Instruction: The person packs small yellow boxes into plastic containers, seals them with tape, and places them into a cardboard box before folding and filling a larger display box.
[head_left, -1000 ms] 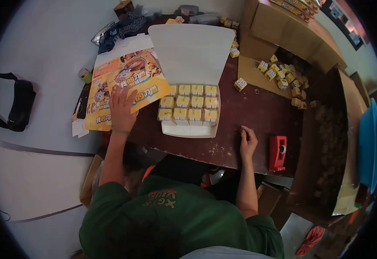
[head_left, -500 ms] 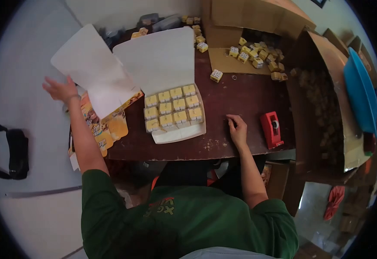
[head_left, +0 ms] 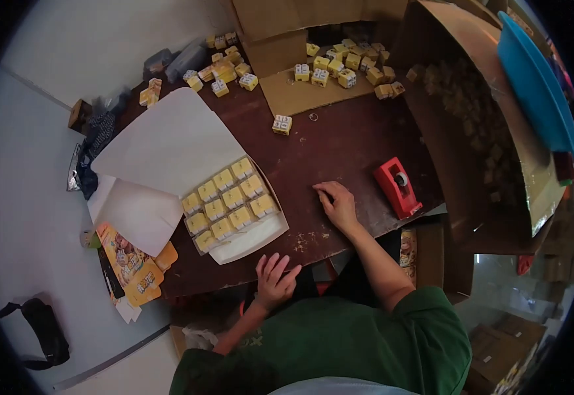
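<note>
An open white cardboard box (head_left: 250, 242) stands tilted on the table, filled with rows of small yellow-topped cubes (head_left: 232, 197) in clear wrapping. Its white lid (head_left: 168, 141) is folded back. Below the box, by the table's front edge, my left hand (head_left: 275, 282) is open, fingers apart and holding nothing. My right hand (head_left: 339, 205) rests on the tabletop to the right of the box, fingers loosely bent, with nothing seen in it. Beside that hand lies a red tape dispenser (head_left: 397, 188). A loose cube (head_left: 281, 124) sits beyond the box.
Loose yellow cubes lie on a cardboard flap (head_left: 293, 97) at the back. A large carton (head_left: 487, 178) full of cubes is at the right, with a blue basin (head_left: 538, 82) on its edge. Flat printed orange packaging (head_left: 132, 263) lies at the left. A ring (head_left: 313, 117) lies near the back.
My left hand has come from beyond the white flap at the left down to the table's front edge. The view has turned, and the box appears tilted. My right hand stays on the table.
</note>
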Tool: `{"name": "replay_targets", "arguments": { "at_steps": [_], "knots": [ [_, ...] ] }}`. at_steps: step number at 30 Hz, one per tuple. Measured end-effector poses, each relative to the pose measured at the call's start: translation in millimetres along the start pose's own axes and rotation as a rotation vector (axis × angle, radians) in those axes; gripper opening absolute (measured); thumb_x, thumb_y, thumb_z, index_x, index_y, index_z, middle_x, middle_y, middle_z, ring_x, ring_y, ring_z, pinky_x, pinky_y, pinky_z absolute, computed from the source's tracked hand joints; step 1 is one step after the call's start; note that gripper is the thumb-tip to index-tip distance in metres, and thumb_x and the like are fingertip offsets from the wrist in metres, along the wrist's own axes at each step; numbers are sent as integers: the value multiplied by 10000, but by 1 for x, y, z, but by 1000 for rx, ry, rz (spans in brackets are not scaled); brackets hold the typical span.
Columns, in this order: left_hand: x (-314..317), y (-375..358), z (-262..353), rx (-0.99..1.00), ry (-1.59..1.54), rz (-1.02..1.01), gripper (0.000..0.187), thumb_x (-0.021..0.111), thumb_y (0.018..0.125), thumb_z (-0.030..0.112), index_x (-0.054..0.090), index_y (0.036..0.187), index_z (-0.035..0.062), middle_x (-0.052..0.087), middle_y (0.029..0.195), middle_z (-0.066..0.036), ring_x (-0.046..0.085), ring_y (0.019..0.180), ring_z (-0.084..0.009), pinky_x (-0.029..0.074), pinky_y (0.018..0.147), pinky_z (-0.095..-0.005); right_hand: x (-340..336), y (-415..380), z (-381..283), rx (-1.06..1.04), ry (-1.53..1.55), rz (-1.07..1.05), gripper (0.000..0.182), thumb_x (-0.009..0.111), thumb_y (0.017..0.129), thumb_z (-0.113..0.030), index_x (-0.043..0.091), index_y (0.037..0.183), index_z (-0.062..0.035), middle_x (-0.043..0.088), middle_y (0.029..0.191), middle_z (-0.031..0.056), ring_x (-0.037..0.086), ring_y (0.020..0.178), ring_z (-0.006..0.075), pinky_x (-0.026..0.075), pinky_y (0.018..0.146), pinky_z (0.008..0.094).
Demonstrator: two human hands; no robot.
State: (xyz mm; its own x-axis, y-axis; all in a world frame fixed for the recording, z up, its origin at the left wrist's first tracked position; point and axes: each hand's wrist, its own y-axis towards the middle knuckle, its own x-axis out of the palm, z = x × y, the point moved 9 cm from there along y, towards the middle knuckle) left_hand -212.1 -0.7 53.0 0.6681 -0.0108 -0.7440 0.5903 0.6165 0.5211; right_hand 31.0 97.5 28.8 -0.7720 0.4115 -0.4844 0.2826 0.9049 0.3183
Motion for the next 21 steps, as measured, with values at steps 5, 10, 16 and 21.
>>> {"name": "replay_targets", "arguments": {
  "at_steps": [5, 10, 16, 21],
  "knots": [
    [63, 69, -14, -108, -121, -241, 513, 686, 817, 177, 558, 1311, 125, 390, 1464, -159, 372, 1359, -368, 261, 1099, -565, -5, 1, -1, 18, 71, 6, 159, 641, 849, -12, 702, 993, -39, 692, 961, 122, 666, 907, 291, 517, 810, 348],
    [100, 110, -12, -136, 159, -288, 525, 671, 845, 237, 535, 1336, 112, 350, 1507, -141, 253, 1430, -372, 131, 1126, -645, 1, 12, 21, 146, 238, 37, 169, 630, 870, -10, 701, 1022, -26, 696, 954, 99, 674, 888, 209, 521, 787, 311],
    [120, 104, -5, -11, -202, -359, 461, 648, 864, 189, 547, 1295, 61, 417, 1458, -157, 368, 1372, -361, 266, 1144, -539, 39, 72, 42, 233, 514, -27, 165, 614, 912, -25, 694, 1056, -18, 677, 933, 77, 630, 867, 131, 485, 788, 256],
    [139, 104, -8, -90, -136, -552, 466, 626, 886, 268, 536, 1284, 42, 413, 1443, -182, 338, 1385, -354, 246, 1158, -511, 43, 74, 17, 56, 214, -91, 158, 619, 912, -31, 689, 1052, -15, 677, 929, 74, 638, 897, 131, 483, 802, 259]
  ]
}}
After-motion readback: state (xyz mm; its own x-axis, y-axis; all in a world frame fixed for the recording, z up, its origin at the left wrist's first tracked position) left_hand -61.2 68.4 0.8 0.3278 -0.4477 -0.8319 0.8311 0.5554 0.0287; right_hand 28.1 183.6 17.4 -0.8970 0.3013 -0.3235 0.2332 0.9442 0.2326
